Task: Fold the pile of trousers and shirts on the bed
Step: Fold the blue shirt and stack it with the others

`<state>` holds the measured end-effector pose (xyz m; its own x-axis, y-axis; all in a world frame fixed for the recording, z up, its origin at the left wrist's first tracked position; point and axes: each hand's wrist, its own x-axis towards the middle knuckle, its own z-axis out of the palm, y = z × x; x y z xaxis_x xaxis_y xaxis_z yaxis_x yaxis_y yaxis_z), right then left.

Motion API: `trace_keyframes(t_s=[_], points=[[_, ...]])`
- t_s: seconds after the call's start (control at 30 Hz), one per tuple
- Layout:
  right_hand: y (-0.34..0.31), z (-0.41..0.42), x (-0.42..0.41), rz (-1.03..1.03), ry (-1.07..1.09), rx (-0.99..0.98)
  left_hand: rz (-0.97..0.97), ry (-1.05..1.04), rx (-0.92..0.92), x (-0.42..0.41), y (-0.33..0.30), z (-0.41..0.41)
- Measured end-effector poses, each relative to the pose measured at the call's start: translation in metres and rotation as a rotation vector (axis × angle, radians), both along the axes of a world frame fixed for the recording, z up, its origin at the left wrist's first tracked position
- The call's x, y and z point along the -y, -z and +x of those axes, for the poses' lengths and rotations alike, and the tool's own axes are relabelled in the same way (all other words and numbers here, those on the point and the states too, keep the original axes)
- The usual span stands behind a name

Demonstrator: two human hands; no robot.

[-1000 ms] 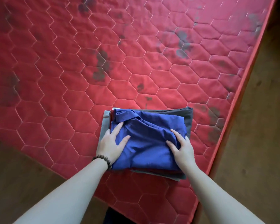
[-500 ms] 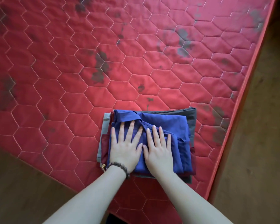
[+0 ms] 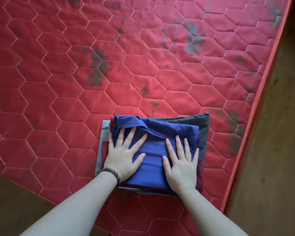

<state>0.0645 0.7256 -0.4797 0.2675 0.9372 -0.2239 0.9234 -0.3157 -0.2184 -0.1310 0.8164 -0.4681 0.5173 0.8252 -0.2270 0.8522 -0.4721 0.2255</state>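
A folded blue shirt lies on top of a small stack of folded clothes near the front right corner of the red quilted mattress. Under it show a dark grey garment, a maroon one and a light grey one at the left edge. My left hand lies flat on the left half of the blue shirt with fingers spread. My right hand presses flat on the right half. A bead bracelet is on my left wrist.
The mattress carries dark stains across its middle and right side. Its orange piped edge runs diagonally on the right, with brown floor beyond. More floor shows at the lower left.
My hands went from the stack's sides onto the top of the blue shirt, side by side, then slid apart to its left and right halves, fingers spread.
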Motion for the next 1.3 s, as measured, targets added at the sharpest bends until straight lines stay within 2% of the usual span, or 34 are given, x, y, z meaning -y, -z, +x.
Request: trace_keyframes(t_s=[0.17,0.27,0.33,0.4,0.53,0.63,0.77,0.87,0.97,1.0,1.13,1.3], points=[[-0.015,0.02,-0.002,0.03,-0.028,-0.22,-0.031,-0.115,0.274,0.005,-0.022,-0.003],[-0.019,0.038,0.007,0.027,0.18,-0.222,0.082,-0.385,0.328,0.017,-0.027,-0.01],[-0.021,0.043,0.009,-0.071,0.33,-0.338,0.003,-0.62,0.337,0.02,-0.031,-0.007],[-0.019,0.042,0.008,-0.091,0.37,-0.465,-0.096,-0.709,0.34,0.02,-0.033,-0.005],[-0.016,0.041,0.006,-0.089,0.381,-0.443,-0.296,-0.899,0.387,0.01,-0.032,-0.01],[-0.018,0.04,0.004,-0.138,0.406,-0.408,-0.379,-0.925,0.249,-0.001,-0.031,-0.013],[-0.024,0.037,0.001,-0.109,0.422,-0.383,-0.513,-0.893,0.24,-0.013,-0.036,-0.018],[-0.024,0.031,0.007,-0.02,0.398,-0.35,-0.438,-0.847,0.185,-0.008,-0.036,-0.024],[-0.02,0.028,0.007,-0.064,0.345,-0.338,-0.343,-0.884,0.076,0.0,-0.026,-0.032],[-0.019,0.028,0.005,-0.106,0.343,-0.35,-0.371,-0.926,0.085,0.001,-0.023,-0.034],[-0.018,0.032,-0.002,-0.192,0.38,-0.381,-0.506,-0.935,0.371,-0.004,-0.018,-0.037],[-0.022,0.029,-0.005,-0.231,0.469,-0.389,-0.51,-0.979,0.367,-0.002,-0.026,-0.035]])
